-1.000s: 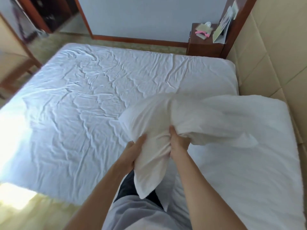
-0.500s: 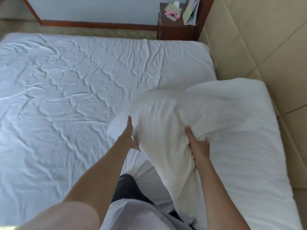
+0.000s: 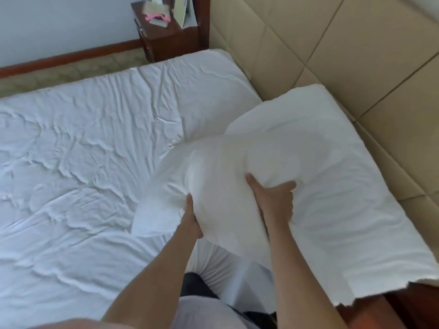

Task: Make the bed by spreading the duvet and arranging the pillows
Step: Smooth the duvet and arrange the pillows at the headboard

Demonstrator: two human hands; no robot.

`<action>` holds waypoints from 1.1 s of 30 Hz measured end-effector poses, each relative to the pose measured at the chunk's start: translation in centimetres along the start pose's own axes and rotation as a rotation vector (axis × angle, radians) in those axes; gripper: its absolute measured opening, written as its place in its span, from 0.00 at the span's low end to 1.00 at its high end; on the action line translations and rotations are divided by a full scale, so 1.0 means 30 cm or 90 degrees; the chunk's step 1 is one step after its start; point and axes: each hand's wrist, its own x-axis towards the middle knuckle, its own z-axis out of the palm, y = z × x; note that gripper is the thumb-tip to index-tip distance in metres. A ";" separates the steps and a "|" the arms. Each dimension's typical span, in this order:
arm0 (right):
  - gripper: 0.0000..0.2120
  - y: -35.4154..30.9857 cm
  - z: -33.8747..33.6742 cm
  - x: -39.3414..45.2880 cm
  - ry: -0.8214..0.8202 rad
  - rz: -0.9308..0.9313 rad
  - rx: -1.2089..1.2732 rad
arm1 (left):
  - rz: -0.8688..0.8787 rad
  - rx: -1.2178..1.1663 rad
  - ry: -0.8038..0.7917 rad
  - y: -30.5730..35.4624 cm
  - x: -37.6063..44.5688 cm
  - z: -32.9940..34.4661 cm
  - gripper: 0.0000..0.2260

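Head view: grey shirt (image 3: pixel 202 314) at bottom edge, both bare forearms reaching forward. Left hand (image 3: pixel 191 220) grips the near-left end of a white pillow (image 3: pixel 221 176), thumb on top pressing a dimple, fingers hidden under it. Right hand (image 3: pixel 273 198) grips the same pillow on its right side, thumb and fingers spread and dug into the fabric. Pillow is held off the sheet (image 3: pixel 83 162), tilted, its far end overlapping a second pillow (image 3: pixel 344 186). That second pillow lies flat at the head of the bed, against the tan padded headboard (image 3: pixel 332 55). Sheet is white and wrinkled, covering the mattress to the left. Further back: wooden nightstand (image 3: pixel 166 41) with papers and a pink item, beside the headboard, then a pale wall.
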 end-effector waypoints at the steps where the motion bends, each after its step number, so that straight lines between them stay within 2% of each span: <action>1: 0.55 0.000 -0.002 -0.009 -0.011 -0.020 0.015 | 0.017 -0.010 -0.027 0.007 -0.021 -0.002 0.35; 3: 0.47 0.002 -0.021 -0.017 -0.017 -0.068 0.023 | 0.076 -0.012 -0.079 0.035 -0.026 -0.014 0.36; 5: 0.37 0.007 -0.043 -0.018 -0.015 -0.112 0.036 | 0.135 -0.017 -0.054 0.073 -0.069 -0.004 0.34; 8: 0.22 0.008 -0.097 -0.037 0.000 -0.167 0.069 | 0.227 -0.052 0.012 0.121 -0.164 0.043 0.22; 12: 0.10 0.024 -0.205 -0.062 0.112 -0.310 0.110 | 0.315 -0.105 0.018 0.145 -0.258 0.120 0.24; 14: 0.08 0.034 -0.277 -0.053 0.151 -0.359 0.155 | 0.354 -0.094 0.007 0.139 -0.326 0.169 0.24; 18: 0.07 0.053 -0.454 -0.029 0.235 -0.430 0.243 | 0.424 -0.072 -0.077 0.104 -0.490 0.306 0.27; 23: 0.09 0.137 -0.650 0.011 0.370 -0.422 0.360 | 0.479 -0.008 -0.232 0.011 -0.701 0.524 0.23; 26: 0.07 0.219 -0.753 0.024 0.447 -0.382 0.429 | 0.487 0.039 -0.310 -0.048 -0.753 0.665 0.22; 30: 0.08 0.352 -0.879 0.042 0.587 -0.301 0.465 | 0.442 0.128 -0.402 -0.155 -0.729 0.860 0.29; 33: 0.12 0.480 -0.920 0.071 0.543 -0.162 0.462 | 0.358 0.234 -0.420 -0.256 -0.670 0.965 0.30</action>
